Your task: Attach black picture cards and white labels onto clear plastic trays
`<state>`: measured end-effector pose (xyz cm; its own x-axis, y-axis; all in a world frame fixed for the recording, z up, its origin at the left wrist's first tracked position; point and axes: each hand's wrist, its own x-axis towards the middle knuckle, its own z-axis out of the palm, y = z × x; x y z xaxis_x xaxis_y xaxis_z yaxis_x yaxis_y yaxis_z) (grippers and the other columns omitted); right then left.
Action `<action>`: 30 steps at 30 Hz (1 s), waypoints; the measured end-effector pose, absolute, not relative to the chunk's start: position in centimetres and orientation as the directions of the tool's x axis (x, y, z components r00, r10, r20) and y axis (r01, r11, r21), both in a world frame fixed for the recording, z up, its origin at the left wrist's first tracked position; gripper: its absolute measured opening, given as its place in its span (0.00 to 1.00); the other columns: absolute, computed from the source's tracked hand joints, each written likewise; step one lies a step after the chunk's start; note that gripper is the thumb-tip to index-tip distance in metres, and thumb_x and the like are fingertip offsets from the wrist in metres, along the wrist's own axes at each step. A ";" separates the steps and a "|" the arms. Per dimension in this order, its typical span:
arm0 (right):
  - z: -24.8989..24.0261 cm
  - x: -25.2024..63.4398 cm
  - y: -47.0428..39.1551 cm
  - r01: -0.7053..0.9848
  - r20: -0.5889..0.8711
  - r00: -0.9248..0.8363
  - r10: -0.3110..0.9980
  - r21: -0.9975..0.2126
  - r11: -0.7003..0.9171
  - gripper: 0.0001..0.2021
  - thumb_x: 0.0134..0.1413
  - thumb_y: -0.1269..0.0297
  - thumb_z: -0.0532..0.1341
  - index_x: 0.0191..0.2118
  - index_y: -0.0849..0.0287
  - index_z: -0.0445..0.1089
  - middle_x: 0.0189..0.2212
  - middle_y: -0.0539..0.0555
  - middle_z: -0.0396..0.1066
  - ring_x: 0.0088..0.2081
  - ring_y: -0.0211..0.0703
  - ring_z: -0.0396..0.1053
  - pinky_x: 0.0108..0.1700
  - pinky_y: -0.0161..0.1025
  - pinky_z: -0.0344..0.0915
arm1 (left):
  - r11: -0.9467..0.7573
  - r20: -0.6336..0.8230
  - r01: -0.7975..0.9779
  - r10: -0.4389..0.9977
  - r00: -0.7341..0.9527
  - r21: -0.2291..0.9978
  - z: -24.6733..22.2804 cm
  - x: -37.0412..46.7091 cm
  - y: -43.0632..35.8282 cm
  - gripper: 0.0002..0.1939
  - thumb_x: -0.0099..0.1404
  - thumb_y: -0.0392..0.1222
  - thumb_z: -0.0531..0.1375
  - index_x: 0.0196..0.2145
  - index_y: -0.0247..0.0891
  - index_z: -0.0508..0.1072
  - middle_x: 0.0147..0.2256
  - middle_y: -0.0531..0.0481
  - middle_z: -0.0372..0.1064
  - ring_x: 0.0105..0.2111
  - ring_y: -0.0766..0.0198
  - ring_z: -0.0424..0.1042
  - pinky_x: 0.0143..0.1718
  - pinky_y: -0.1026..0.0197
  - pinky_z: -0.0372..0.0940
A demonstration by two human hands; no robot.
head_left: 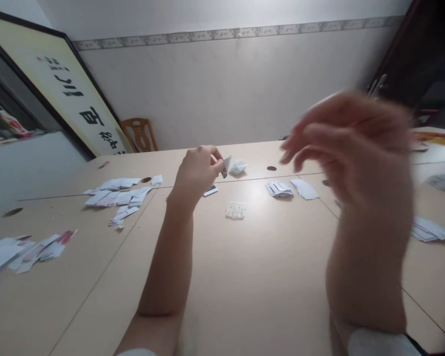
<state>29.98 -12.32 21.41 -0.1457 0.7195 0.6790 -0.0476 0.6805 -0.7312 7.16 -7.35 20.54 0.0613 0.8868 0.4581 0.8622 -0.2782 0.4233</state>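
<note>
Left hand is out over the pale wood-look surface, grip pinching a small thin white card with dark print between thumb and fingertips, card tilted up off the surface, just beside a small pile of whitish, translucent, plastic-looking flat pieces. Right hand is raised, fingers bent, heavy blur; cannot tell if its grip is pressed together or holds anything. For handling: card looks light and stiff enough for a light edge pinch, so firm but not squeezing, else it may bow or flick out. Best to have only the one piece in the pinch; a thin second one could cling behind and go unseen. The wrist should ride high, since a flat black-and-white card lies right under the left hand and a low drag could shift it. Fingertips should also clear the whitish pile, which looks loosely stacked and easy to fan out. A single whitish translucent flat piece lies nearer the person, worth avoiding with the forearm. Right hand is better slowed before any contact; a fast pass could scatter the white paper-like stack below it.
</note>
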 end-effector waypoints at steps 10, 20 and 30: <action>16.5 24.3 -3.5 0.020 0.141 -0.365 0.920 -0.987 0.160 0.29 0.53 0.36 0.60 0.29 0.64 0.73 0.29 0.63 0.77 0.29 0.44 0.77 0.33 0.38 0.77 | -0.305 0.487 0.878 0.868 0.097 0.369 20.4 8.5 -8.1 0.08 0.60 0.39 0.55 0.31 0.39 0.75 0.27 0.50 0.74 0.25 0.65 0.69 0.28 0.61 0.61; 16.4 23.8 -3.7 -0.072 0.141 -0.247 0.959 -0.989 0.127 0.26 0.47 0.40 0.65 0.31 0.64 0.76 0.33 0.62 0.78 0.31 0.46 0.78 0.36 0.41 0.77 | -0.367 0.492 0.874 0.852 0.179 0.318 19.9 9.1 -8.1 0.11 0.62 0.41 0.55 0.31 0.38 0.77 0.29 0.49 0.75 0.27 0.64 0.70 0.29 0.60 0.60; 15.8 23.8 -2.8 -0.043 0.284 -0.118 0.951 -0.959 0.281 0.10 0.46 0.59 0.67 0.31 0.62 0.72 0.28 0.55 0.75 0.28 0.42 0.77 0.27 0.33 0.71 | -0.488 0.599 0.772 0.781 0.177 0.408 22.6 8.7 -12.8 0.13 0.65 0.46 0.57 0.39 0.39 0.78 0.32 0.49 0.76 0.33 0.63 0.73 0.36 0.59 0.67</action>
<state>23.82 -2.76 15.84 -0.1179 0.9514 0.2843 -0.0430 0.2812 -0.9587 8.75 -12.78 22.56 0.1772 0.7811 0.5988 0.7716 -0.4879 0.4081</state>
